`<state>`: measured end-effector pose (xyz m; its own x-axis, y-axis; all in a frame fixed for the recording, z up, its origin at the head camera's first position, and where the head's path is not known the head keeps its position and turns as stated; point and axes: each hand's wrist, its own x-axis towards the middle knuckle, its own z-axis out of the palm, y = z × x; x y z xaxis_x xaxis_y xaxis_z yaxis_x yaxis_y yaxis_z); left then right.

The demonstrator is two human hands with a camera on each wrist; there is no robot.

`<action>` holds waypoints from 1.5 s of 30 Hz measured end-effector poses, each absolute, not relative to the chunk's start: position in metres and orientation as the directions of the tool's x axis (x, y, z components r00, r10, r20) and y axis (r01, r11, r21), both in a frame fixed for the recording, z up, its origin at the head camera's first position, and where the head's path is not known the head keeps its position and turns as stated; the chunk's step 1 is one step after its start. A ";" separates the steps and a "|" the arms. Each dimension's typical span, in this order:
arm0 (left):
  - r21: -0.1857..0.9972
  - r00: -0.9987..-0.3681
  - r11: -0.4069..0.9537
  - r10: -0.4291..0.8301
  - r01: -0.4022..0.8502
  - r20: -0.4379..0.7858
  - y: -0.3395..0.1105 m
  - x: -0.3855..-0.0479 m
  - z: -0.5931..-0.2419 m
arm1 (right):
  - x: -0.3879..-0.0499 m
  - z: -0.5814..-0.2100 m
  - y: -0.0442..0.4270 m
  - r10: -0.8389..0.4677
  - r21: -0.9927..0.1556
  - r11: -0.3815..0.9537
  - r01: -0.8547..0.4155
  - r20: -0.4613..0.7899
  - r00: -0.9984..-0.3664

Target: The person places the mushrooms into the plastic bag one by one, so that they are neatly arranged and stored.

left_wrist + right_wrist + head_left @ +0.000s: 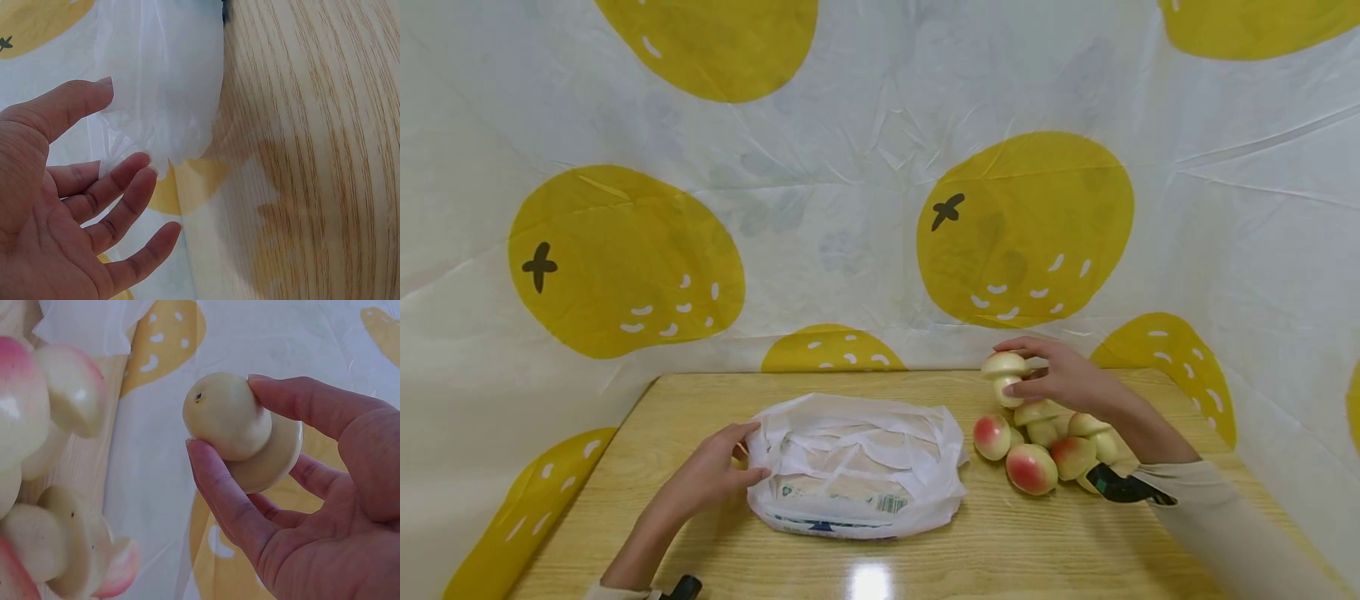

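In the head view, a white plastic bag (925, 510) lies on the wooden table with its top spread open and a barcode showing on the inside. At its left edge is my left hand (711, 468), thumb and fingers apart and touching the thin plastic (169, 81). My right hand (1071, 383) holds a model mushroom (1006, 390) above the far right of the table. In the right wrist view, thumb and fingers pinch the stem of this mushroom (228, 415), whose cap lies toward the palm. Below that hand sit several more cream mushrooms with red-tinted caps (1032, 469).
The wooden table (1000, 558) ends at a hanging white cloth (850, 250) printed with yellow fruit, which closes off the back and both sides. The mushroom pile stands just right of the bag, partly under the right forearm.
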<state>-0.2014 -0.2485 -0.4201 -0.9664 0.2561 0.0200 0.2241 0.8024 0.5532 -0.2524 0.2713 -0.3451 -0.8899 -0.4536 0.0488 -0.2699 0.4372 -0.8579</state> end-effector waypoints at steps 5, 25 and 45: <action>0.552 -0.963 0.798 0.268 0.241 0.033 -0.249 -0.201 -0.421 | -0.249 -0.341 0.260 -0.472 -0.867 0.419 -0.271 0.046 -0.880; 0.555 -0.959 0.791 0.279 0.258 0.048 -0.248 -0.200 -0.418 | -0.250 -0.333 0.216 -0.521 -0.838 0.452 -0.307 0.031 -0.853; 0.545 -0.961 0.802 0.273 0.245 0.031 -0.248 -0.199 -0.417 | -0.246 -0.330 0.169 -0.583 -0.872 0.392 -0.294 0.012 -0.812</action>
<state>-0.1994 -0.2477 -0.4173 -0.9615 0.2731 0.0307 0.2452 0.8019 0.5449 -0.2464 0.1691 -0.3304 -0.8123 -0.5831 0.0116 -0.2937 0.3918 -0.8719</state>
